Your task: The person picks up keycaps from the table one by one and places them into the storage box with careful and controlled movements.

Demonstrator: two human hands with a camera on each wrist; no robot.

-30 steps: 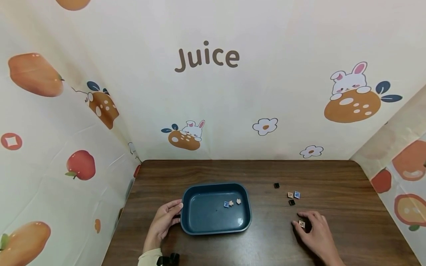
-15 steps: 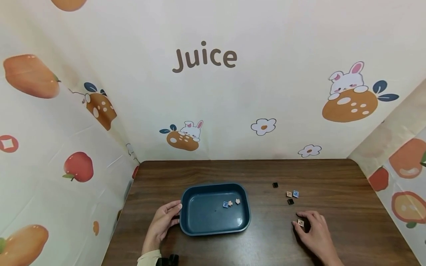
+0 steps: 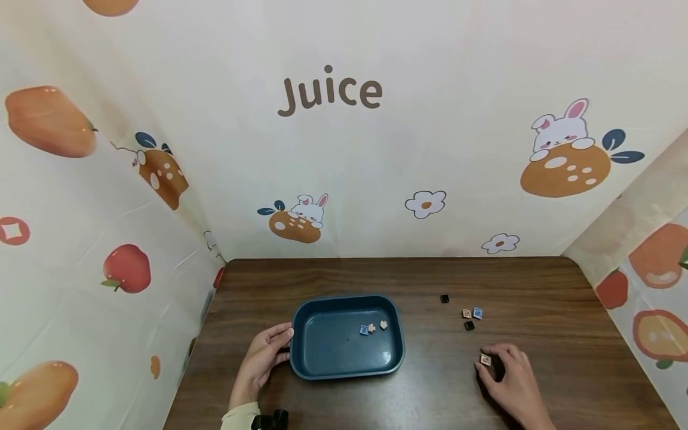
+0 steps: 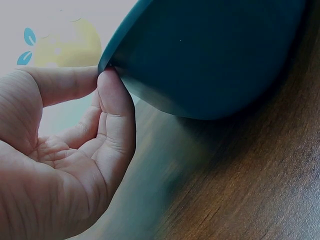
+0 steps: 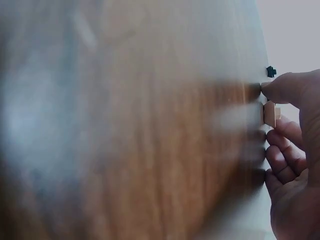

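My left hand point(image 3: 264, 356) holds the left rim of the dark blue tray point(image 3: 301, 322), pinching it between thumb and fingers. In the left wrist view, the thumb and a finger meet at the tray's edge point(image 4: 120, 40). On the right of the table, my right hand point(image 3: 509, 377) has thumb and index finger on either side of a small square beige block point(image 3: 486, 360). That block shows a raised stub in the right wrist view, its base low at the tabletop. The other right fingers are bent, with their tips near the surface.
In the tray lie a blue piece point(image 3: 364, 329) and two beige pieces. Behind the right hand are a black piece point(image 3: 469, 325), a beige piece point(image 3: 466, 313), a blue piece point(image 3: 478, 313) and another black piece point(image 3: 444, 298). A printed curtain point(image 3: 344, 149) stands beyond the wooden table point(image 3: 537, 298).
The right thumb and index finger have drawn in a little around the beige block, and the hand has shifted slightly towards the wearer. The left hand and tray stay put.
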